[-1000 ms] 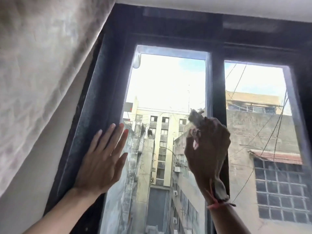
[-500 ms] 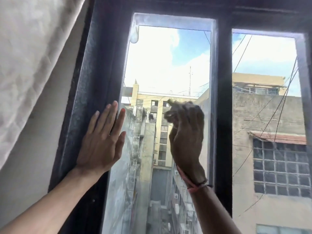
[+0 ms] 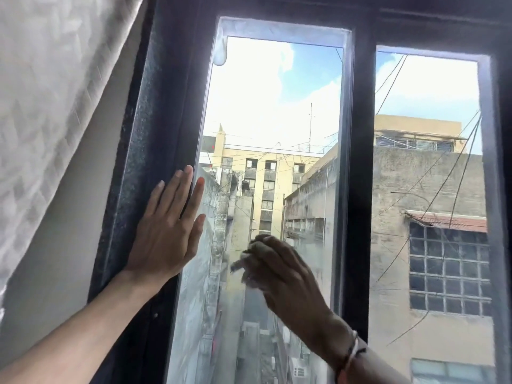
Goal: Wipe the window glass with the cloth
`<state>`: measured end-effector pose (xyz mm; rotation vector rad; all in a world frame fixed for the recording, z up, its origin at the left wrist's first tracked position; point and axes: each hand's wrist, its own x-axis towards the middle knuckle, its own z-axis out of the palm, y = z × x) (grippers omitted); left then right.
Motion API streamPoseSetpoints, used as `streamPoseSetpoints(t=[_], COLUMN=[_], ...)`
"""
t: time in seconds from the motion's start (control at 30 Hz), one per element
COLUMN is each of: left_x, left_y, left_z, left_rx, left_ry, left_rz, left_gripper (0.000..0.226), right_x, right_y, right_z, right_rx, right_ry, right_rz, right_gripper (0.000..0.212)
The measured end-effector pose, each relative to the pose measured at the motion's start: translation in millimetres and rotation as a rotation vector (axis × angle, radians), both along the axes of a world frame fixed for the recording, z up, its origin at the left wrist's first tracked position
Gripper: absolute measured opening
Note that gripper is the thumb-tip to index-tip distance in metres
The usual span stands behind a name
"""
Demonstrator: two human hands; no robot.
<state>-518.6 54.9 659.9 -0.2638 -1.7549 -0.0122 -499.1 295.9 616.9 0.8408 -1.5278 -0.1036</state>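
The left hand [image 3: 166, 234] lay flat against the dark window frame [image 3: 144, 167], palm forward, with its fingers [image 3: 180, 195] straight, pointing up and held loosely side by side; the index fingertip and thumb reached past the frame edge onto the window glass [image 3: 271, 120]. The right hand [image 3: 279, 275] was raised against the lower part of the same pane, to the right of and lower than the left fingers, and appeared blurred. Its fingers were curled and bunched around the cloth [image 3: 245, 259], of which only small pale patches showed: one beside the knuckles at the upper left, one under the fingers lower down (the rest was hidden inside the fist). The cloth sat between those fingers and the glass; actual contact could not be confirmed. A band [image 3: 353, 347] circled the right wrist. Left of the left hand's fingers hung a pale curtain [image 3: 50, 101]. Beyond the right fingers, a dark upright bar [image 3: 360, 189] separated this pane from a second pane [image 3: 426, 162].
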Motion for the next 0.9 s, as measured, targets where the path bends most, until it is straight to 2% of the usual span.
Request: streamPoseSetpoints(t=[0.03,0.13,0.17,0.2,0.3,0.33,0.37,0.47,0.5,0.53,0.63,0.7,0.8,0.83,0.9], left_x=[1,1,1,1,-1,-2,-2,-7,-7,-6,4,16,34,39,43], left_y=[0,3,4,3,-2,-1,-1,-2,-2,-1,3,21,64,84,128], left_z=[-1,-1,-1,-2,-3,-3,-3,-3,-3,-2,-3,0,11,17,31], left_rx=[0.005,0.029,0.03,0.025,-0.003,-0.011,-0.014,0.002,0.0,-0.004,0.037,0.091,0.08,0.056,0.019], left_ry=[-0.003,0.006,0.007,0.01,0.03,0.036,0.039,0.045,0.038,0.023,-0.043,-0.087,-0.047,-0.008,0.062], left_rz=[-0.01,-0.014,-0.01,-0.002,0.009,-0.001,-0.005,0.007,0.013,0.019,0.034,0.007,-0.055,-0.077,-0.127], left_gripper=[0.063,0.062,0.062,0.062,0.061,0.061,0.061,0.061,0.061,0.061,0.065,0.069,0.068,0.066,0.064], right_x=[-1,-3,-5,-5,-3,-3,-3,-5,-7,-7,3,15,43,53,61], right_y=[12,9,-9,-30,-44,-25,-5,25,19,6,-31,-22,26,52,114], right_z=[16,83,91,85,29,24,27,46,46,40,-5,-18,4,18,48], right_rx=[-0.111,-0.699,-0.764,-0.7,-0.153,-0.124,-0.213,-0.754,-0.814,-0.766,-0.33,-0.142,-0.211,-0.294,-0.513], right_ry=[0.016,0.067,0.073,0.052,-0.061,-0.051,-0.033,0.038,0.037,0.025,-0.11,-0.206,-0.27,-0.222,-0.049], right_rz=[0.018,0.106,0.153,0.173,0.092,0.061,0.053,0.078,0.095,0.121,0.148,0.163,0.247,0.287,0.341], right_gripper=[0.024,0.024,0.023,0.022,0.02,0.02,0.023,0.029,0.03,0.028,0.021,0.021,0.04,0.046,0.037])
